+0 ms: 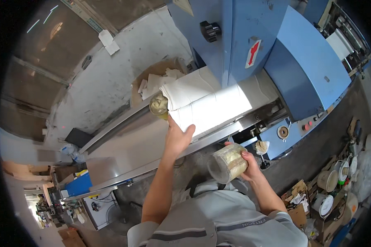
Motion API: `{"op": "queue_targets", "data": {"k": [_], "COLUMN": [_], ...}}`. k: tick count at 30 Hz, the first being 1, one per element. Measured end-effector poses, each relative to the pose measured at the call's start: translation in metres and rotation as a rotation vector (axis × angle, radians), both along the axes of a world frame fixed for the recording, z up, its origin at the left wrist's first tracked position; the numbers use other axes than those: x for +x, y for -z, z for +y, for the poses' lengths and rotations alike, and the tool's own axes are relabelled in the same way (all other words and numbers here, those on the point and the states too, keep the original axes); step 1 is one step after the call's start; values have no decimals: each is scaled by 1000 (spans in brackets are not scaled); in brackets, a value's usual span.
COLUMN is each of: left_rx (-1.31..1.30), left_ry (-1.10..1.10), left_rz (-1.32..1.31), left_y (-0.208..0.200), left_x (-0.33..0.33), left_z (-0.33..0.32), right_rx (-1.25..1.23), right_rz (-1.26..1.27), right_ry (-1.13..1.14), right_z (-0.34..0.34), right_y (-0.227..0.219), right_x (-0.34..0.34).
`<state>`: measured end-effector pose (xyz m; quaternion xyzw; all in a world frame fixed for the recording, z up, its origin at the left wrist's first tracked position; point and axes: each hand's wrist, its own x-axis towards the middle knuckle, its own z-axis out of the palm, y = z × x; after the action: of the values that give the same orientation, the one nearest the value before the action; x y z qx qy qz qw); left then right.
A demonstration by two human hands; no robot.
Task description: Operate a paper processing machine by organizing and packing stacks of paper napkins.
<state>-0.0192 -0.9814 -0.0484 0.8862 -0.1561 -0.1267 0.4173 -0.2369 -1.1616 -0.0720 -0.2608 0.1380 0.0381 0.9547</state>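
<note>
My right hand is closed round a clear plastic jar, tilted in front of my body. A pale yellowish layer shows inside or round the jar, and part of it is see-through. My left hand rests at the near left end of a row of white folded sheets, thumb spread away from the fingers. The fingertips touch that end and are partly hidden. Beyond them, against the sheets, is a second clear container with crumpled yellowish material in it.
The sheets lie on a metal conveyor running under a blue machine with a black knob. Behind the conveyor stands a carton of scrap paper. A control panel with red buttons is at right. Clutter and tubs sit on the floor lower right.
</note>
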Motion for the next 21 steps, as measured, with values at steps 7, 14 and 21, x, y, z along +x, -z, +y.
{"op": "queue_targets", "data": {"k": [7,14,21], "left_rx": [58,-52,-668], "left_ry": [-28,-144,-158], "left_rz": [-31,76,364], "left_y": [-7,0,31], "left_x": [1,4,12], "left_z": [-7,27,147], "right_rx": [-3,64,-79], "right_rz": [-46,-139,-22], "right_ry": [-157,-238,-128], "right_z": [18,58,87], "right_y": [0,-21,-10], "right_x": [25,62,104]}}
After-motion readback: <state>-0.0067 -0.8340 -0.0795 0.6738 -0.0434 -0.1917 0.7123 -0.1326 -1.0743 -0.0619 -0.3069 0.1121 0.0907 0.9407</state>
